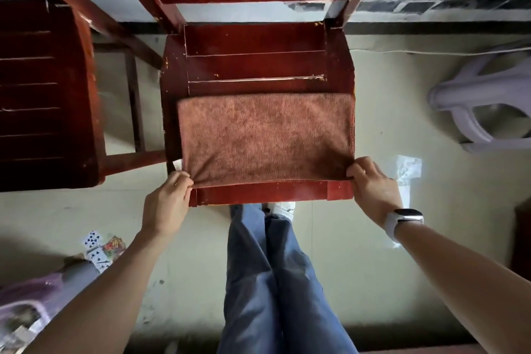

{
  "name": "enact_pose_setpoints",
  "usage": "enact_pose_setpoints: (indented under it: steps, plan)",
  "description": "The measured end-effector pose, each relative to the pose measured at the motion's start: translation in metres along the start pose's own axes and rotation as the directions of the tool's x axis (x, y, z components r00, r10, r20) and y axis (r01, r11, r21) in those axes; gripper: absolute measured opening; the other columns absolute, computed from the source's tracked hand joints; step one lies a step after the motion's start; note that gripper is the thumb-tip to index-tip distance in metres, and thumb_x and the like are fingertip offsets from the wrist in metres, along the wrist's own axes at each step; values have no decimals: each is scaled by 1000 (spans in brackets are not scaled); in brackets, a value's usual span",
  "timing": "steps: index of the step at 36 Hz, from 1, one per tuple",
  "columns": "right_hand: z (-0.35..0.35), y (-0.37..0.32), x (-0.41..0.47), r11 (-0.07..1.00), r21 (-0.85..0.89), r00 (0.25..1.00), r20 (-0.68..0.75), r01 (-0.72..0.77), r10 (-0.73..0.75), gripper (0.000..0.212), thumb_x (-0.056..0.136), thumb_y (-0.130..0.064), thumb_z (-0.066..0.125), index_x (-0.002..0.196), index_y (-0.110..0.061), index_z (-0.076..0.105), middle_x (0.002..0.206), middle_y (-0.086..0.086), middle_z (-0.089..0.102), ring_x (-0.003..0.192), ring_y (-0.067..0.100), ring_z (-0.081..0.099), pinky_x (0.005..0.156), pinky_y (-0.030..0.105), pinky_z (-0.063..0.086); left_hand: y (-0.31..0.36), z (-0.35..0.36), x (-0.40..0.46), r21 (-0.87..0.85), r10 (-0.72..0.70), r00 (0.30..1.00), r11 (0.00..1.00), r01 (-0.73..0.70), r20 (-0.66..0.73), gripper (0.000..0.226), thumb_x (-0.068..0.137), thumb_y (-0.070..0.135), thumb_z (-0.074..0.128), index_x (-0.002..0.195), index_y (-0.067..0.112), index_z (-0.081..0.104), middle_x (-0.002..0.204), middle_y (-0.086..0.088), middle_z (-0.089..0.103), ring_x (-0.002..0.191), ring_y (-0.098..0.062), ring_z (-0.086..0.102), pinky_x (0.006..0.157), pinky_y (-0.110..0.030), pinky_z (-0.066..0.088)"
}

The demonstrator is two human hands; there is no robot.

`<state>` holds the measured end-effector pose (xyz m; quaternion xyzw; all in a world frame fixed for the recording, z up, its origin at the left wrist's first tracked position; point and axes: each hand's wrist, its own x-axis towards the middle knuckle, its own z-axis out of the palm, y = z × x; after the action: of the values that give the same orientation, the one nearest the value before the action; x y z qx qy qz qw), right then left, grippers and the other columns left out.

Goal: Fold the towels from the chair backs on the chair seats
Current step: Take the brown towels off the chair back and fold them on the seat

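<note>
Pinching towel (265, 136) corners, left hand (166, 204), right hand (373, 190)

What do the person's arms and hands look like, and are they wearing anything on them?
Both arms are bare, with no sleeves showing. The left hand wears nothing: no ring, band or glove that can be seen. The right hand is bare too, but just behind it sits a watch with a white strap and a rounded rectangular face with a dark screen.
</note>
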<state>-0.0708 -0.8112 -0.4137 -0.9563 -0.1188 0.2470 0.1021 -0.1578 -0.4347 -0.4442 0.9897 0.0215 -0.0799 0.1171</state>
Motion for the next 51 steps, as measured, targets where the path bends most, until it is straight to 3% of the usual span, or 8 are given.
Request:
enact_pose_setpoints:
  steps: [7, 12, 16, 21, 26, 38, 47, 51]
  plan:
    - [9, 9, -5, 998, -59, 997, 67, 31, -27, 16, 76, 8, 58, 87, -3, 61, 92, 14, 59, 83, 35, 59, 48, 32, 40, -4, 0, -1, 5, -5, 995, 1000, 5, 101, 19, 63, -7, 76, 75, 3, 65, 90, -8, 69, 50, -31, 62, 38, -37, 51]
    - [15, 7, -9, 996, -86, 992, 123, -30, 40, 22, 79, 4, 54, 97, -5, 63, 101, 14, 59, 96, 35, 57, 66, 40, 48, -2, 0, -3, 70, 20, 990, 997, -30, 138, 17, 65, -3, 76, 78, 5, 70, 97, -5, 69, 58, -26, 66, 38, -33, 50]
    - [10, 0, -12, 995, -97, 997, 59, -35, 41, 22, 68, -1, 63, 90, -3, 67, 97, 17, 64, 90, 39, 60, 73, 45, 47, 2, -6, -7, 110, 14, 992, 994, -27, 122, 24, 82, 21, 51, 85, 8, 72, 99, -5, 68, 88, -25, 64, 56, -33, 53]
    - [-1, -35, 1, 997, -53, 995, -83, 54, -58, 37, 76, -21, 37, 96, -6, 65, 102, 18, 62, 92, 37, 60, 82, 49, 46, 34, -8, 11, 68, 7, 995, 998, -14, 99, 38, 89, 28, 39, 114, 8, 60, 125, -13, 57, 115, -32, 50, 92, -44, 42]
    - [13, -81, 47, 975, -112, 981, -6, 190, -191, 53, 89, -29, 27, 137, -14, 41, 146, 13, 37, 139, 28, 25, 111, 58, 13, 71, 10, 51, 57, -3, 982, 998, -8, 191, 53, 94, 34, 28, 140, 11, 36, 150, -12, 30, 139, -31, 23, 111, -51, 20]
    - [48, -84, 124, 951, -222, 957, -145, 218, -253, 52, 94, -37, 30, 145, -25, 24, 153, 4, 25, 141, 27, 21, 115, 45, 7, 57, 54, 112, 135, 20, 997, 990, -31, 79, 58, 93, 46, 25, 146, 26, 17, 156, -7, 14, 143, -26, 7, 113, -55, 4]
    - [25, -14, 108, 985, -65, 973, -175, -161, 148, 53, 97, -32, 23, 147, -22, 9, 156, 2, 7, 144, 20, 1, 114, 44, -8, 40, 46, 106, 104, -53, 993, 994, 42, 104, 62, 91, 52, 23, 147, 26, 14, 156, -11, 11, 143, -28, 4, 113, -53, 1]
    - [14, 10, 98, 895, 186, 889, -148, -405, 433, 52, 98, -28, 26, 147, -16, 11, 157, 5, 7, 144, 22, 7, 117, 46, 6, 42, 39, 106, 94, -80, 986, 993, 66, 149, 65, 89, 56, 24, 147, 26, 16, 156, -11, 8, 143, -31, 1, 110, -59, 1]
